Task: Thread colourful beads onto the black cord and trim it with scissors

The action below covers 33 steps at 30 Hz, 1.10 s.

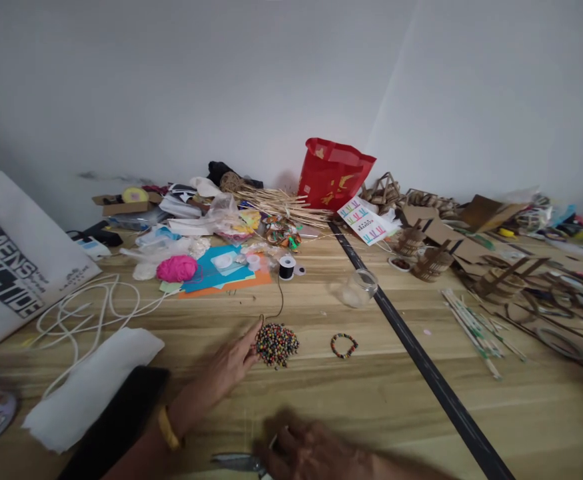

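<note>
My left hand (228, 363) rests on the table with its fingers stretched out and apart, at the left edge of a pile of small multicoloured beads (277, 347). A thin dark cord (282, 300) runs from a spool (286, 268) to beside my left fingertips; I cannot tell whether they touch it. Close to the table's front, my right hand (314, 453), slightly blurred, curls around the handles of a pair of scissors (236, 461), whose blades point left. A beaded bracelet (344, 346) lies right of the pile.
A clear glass jar (358, 290) lies beyond the bracelet, beside a black strip (421, 360). Pink yarn (177, 269), blue paper (206, 275) and a red bag (334, 175) are farther back. White cable (104, 300) is at left, paper sticks (471, 330) at right.
</note>
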{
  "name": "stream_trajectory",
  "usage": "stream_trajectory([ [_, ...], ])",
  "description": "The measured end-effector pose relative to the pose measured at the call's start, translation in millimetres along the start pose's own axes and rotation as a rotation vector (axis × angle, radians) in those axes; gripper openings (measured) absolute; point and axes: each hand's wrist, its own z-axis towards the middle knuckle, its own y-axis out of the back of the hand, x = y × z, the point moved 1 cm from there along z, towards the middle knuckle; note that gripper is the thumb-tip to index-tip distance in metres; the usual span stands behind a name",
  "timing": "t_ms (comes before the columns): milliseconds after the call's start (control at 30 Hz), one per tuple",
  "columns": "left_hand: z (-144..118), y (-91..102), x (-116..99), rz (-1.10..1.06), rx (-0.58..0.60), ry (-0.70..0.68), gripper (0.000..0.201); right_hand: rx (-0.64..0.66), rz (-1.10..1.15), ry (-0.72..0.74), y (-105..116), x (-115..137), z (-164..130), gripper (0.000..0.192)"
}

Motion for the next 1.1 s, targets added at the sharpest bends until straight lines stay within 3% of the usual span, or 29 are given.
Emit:
stream_trajectory([
  [133,-17.8,8.2,7.6,0.384,0.042,-0.192,0.046,0.006,-0.067,-0.086,-10.6,5.3,0.0,0.048],
  [267,-18.1,13.3,-2.1,0.489,0.035,-0.213,0.046,0.166,0.074,-0.197,11.6,2.4,-1.4,0.046],
  [367,-7.6,19.2,-21.7,0.418,0.083,-0.137,0.048,0.212,0.357,-0.249,31.1,-9.6,-7.4,0.042],
  [500,6.8,29.2,-49.0,0.193,0.226,0.046,0.044,0.337,0.975,-0.251,38.6,-35.2,-14.6,0.051],
  [633,9.6,31.0,-58.9,-0.076,0.240,0.105,0.013,0.265,1.631,-0.146,35.2,-57.8,-17.2,0.063],
  [800,3.0,12.7,-45.0,-0.538,0.184,0.286,0.021,0.192,2.071,-0.160,20.2,-66.3,-26.8,0.076],
  [933,0.3,0.1,-37.8,-0.711,0.071,0.351,0.023,-0.014,2.173,-0.316,9.0,-64.2,-30.5,0.084],
  [1100,-0.9,-5.0,-35.2,-0.709,-0.043,0.389,0.025,-0.170,2.027,-0.348,14.1,-65.3,-25.1,0.087],
])
